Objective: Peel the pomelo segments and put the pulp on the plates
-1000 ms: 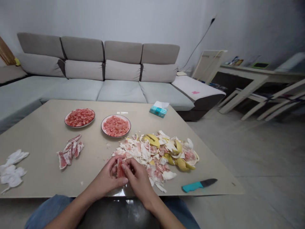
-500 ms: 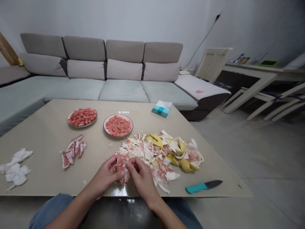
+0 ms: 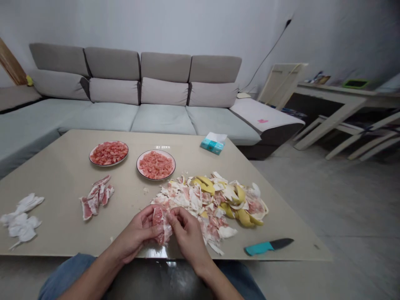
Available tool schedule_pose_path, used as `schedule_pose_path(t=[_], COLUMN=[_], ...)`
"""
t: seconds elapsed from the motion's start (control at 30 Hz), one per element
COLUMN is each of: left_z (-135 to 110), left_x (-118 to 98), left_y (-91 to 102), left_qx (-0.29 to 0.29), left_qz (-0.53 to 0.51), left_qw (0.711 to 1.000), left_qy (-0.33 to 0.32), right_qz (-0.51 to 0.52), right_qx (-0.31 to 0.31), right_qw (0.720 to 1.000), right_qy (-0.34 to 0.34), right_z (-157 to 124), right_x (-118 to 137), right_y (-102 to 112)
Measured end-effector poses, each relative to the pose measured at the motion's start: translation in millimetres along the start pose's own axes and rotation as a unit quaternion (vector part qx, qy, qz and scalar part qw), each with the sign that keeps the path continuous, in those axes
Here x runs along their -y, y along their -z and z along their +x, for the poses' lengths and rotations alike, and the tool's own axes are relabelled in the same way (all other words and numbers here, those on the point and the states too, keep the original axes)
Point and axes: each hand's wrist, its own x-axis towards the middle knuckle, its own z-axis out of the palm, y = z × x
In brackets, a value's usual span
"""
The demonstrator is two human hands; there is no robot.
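Observation:
Both my hands meet over the near edge of the beige table (image 3: 62, 166). My left hand (image 3: 137, 235) and my right hand (image 3: 187, 233) are closed on one pink pomelo segment (image 3: 160, 224), thumbs and fingertips pinching its skin. Just beyond them lies a heap of white, pink and yellow pomelo peel (image 3: 212, 200). Several unpeeled pink segments (image 3: 95, 198) lie to the left of my hands. Two plates of peeled pink flesh stand further back, one on the left (image 3: 108, 153) and one on the right (image 3: 156, 164).
A knife with a teal handle (image 3: 268, 246) lies near the table's front right corner. Crumpled white tissues (image 3: 20, 216) sit at the left edge, a teal tissue pack (image 3: 213, 143) at the far side. A grey sofa (image 3: 140, 104) runs behind the table.
The segment has turned between my fingers and its skin is spread wider now. My hands stay in the same place; the camera shifted slightly.

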Motion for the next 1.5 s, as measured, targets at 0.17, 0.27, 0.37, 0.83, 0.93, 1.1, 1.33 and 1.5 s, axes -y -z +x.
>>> schedule_pose_path(t=[0.17, 0.27, 0.37, 0.83, 0.93, 1.1, 1.33, 1.5], left_z=[-3, -1, 2, 1, 1, -3, -7, -5], left_x=[-3, -2, 0, -6, -7, -9, -13, -13], left_y=[5.7, 9.9, 11.4, 4.0, 4.7, 7.9, 10.0, 5.3], left_qx=[0.005, -0.02, -0.058, -0.101, -0.086, -0.019, 0.043, 0.05], left_qz=[0.021, 0.042, 0.038, 0.011, 0.021, 0.013, -0.01, -0.008], left_qw=[1.0, 0.999, 0.997, 0.995, 0.996, 0.996, 0.989, 0.99], left_qy=[0.004, -0.001, -0.023, 0.018, 0.03, 0.089, 0.141, 0.132], right_qz=[0.049, 0.127, 0.168, 0.01, -0.07, -0.149, -0.038, -0.026], right_qx=[0.08, 0.133, 0.145, 0.084, 0.077, 0.008, 0.022, -0.004], right_qw=[0.995, 0.98, 0.969, 0.996, 0.993, 0.984, 0.999, 0.999], right_qy=[-0.028, -0.078, -0.109, -0.004, 0.048, 0.1, 0.031, 0.025], right_z=[8, 12, 11, 5, 4, 12, 14, 11], right_x=[-3, -7, -8, -3, -1, 0, 2, 4], right_y=[11, 18, 18, 14, 18, 37, 46, 41])
